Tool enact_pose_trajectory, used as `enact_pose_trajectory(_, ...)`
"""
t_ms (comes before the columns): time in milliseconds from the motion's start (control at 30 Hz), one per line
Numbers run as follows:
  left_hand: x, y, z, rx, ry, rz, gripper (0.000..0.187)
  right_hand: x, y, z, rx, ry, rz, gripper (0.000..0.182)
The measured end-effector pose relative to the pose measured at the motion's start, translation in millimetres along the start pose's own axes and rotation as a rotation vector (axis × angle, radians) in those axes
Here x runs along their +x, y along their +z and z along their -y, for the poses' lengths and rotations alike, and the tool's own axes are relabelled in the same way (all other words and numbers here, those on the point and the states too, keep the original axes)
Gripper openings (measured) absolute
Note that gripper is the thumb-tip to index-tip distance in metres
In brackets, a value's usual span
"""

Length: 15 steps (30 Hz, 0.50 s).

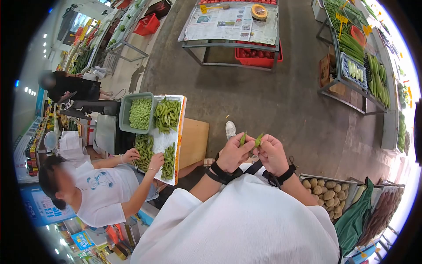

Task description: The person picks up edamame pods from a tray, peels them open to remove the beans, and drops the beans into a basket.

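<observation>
My left hand (234, 154) and my right hand (271, 154) are close together in front of my body, fingers pinched. A green soybean pod (243, 139) sticks up from the fingers of my left hand. Another pod (259, 140) is between my right fingertips and the left thumb; its lower end is hidden. To my left, a white foam tray (163, 140) bears piles of pods (167, 115). A pale green basin (150, 125) with shelled beans (140, 113) rests at its far left corner.
A co-worker (105, 189) in a white T-shirt handles pods at the tray. The tray is on a cardboard box (194, 141). Ahead is a newspaper-covered table (220, 24). Potatoes (325, 193) lie to my right, vegetable racks (351, 75) beyond. Another person (74, 86) stands far left.
</observation>
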<state>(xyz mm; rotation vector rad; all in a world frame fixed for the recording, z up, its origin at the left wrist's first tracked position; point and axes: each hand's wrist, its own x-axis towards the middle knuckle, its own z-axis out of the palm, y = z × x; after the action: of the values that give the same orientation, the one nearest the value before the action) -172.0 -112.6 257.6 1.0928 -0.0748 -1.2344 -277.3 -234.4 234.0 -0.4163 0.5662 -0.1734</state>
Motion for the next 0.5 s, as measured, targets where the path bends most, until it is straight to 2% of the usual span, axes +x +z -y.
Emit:
enact_pose_trajectory(67,0.3,0.9,0.3,-0.137,-0.059,-0.005,0.010,-1.7,1.4,4.3,-0.044,0.007,-0.042,0.006)
enact_pose_trajectory(167,3.6,10.3,8.2,0.745,0.482,-0.198,0.014,-3.1,-0.5,5.9,-0.190,-0.032,-0.121,0.004)
enact_pose_trajectory(267,-8.0,8.2,-2.9,1.276,0.604,-0.212,0.017,-4.8,4.6,5.5,-0.380,-0.064,-0.145,0.003)
enact_pose_trajectory(367,-9.6,0.1,-4.3,1.206,0.607,-0.156,0.016,-5.0,9.8,0.4,-0.526,-0.109,-0.158,0.004)
enact_pose_trajectory(467,-13.9,-9.3,-7.7,0.955,0.411,-0.133,0.016,-3.2,17.3,-7.0,-0.626,-0.140,-0.162,0.004)
enact_pose_trajectory(500,-15.4,-14.8,-5.0,0.863,0.401,-0.138,0.015,-3.3,19.9,-10.2,-0.656,-0.142,-0.163,0.004)
